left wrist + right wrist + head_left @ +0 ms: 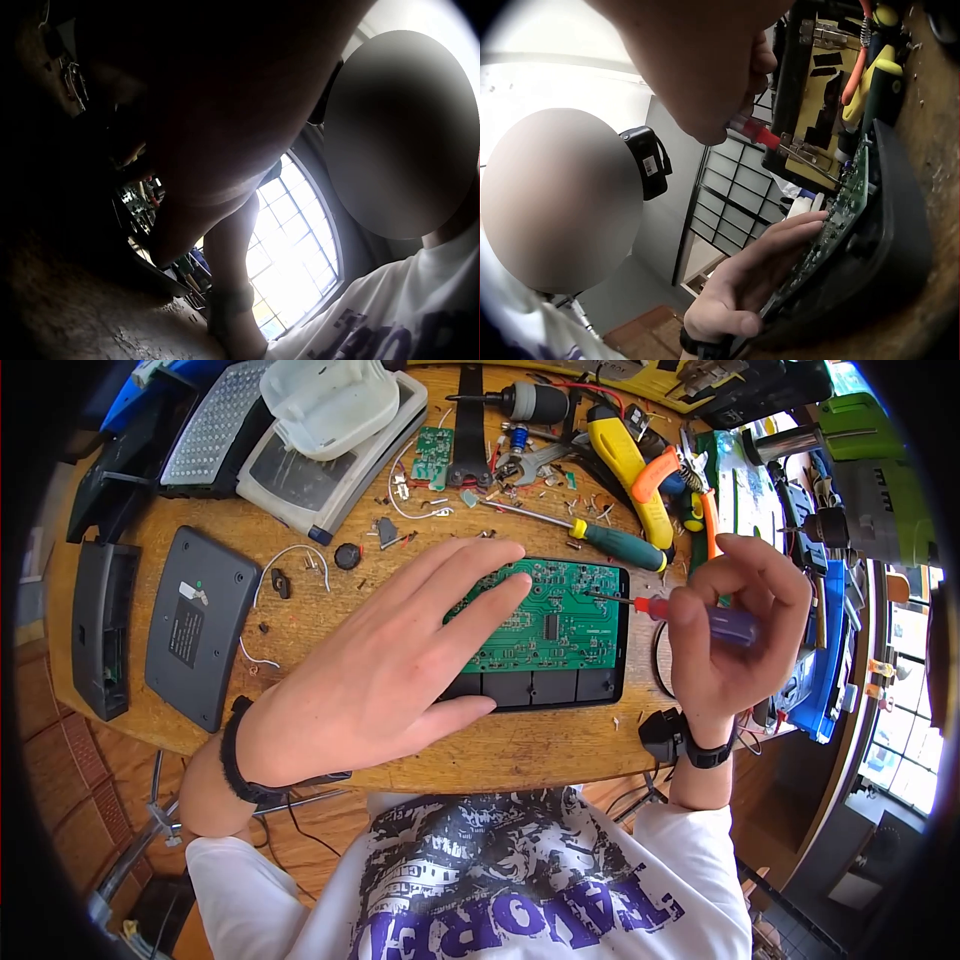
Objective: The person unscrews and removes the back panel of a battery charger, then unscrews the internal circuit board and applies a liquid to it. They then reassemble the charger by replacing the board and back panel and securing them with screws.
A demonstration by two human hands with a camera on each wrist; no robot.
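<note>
Screwdriver at a green circuit board, with one hand spread over its left part

The right hand (745, 630) pinches a small screwdriver (725, 625) with a red and purple see-through handle, thumb and fingers curled round it. Its shaft slants to the component side of the green circuit board (587, 622), reaching it at about two o'clock from the middle. The left hand (370, 660) is open, fingers straight and spaced apart over the board's left part; the left wrist view is very dark, so the fingertips probably rest there, but how firmly cannot be told. Both wrists wear black bands.

The board sits in a black casing (555, 688) on the wooden bench (480, 748), under the left hand and just beside the right. A dark chip (551, 626) lies near its middle.

Outward from the board, a green-handled screwdriver (625, 547) lies near the casing between one and two o'clock. Beyond it, a yellow tool (628, 465) and orange-handled pliers (655, 475) lie toward one, and a wrench (540, 460) at twelve. A smaller green board (432, 458) is at eleven, and a round black knob (347, 556) between nine and ten. At nine lies a flat dark cover (200, 628), with a long black housing (100, 630) farther out. A white plastic shell (330, 405) rests on a grey device (300, 485) between ten and eleven.
</note>
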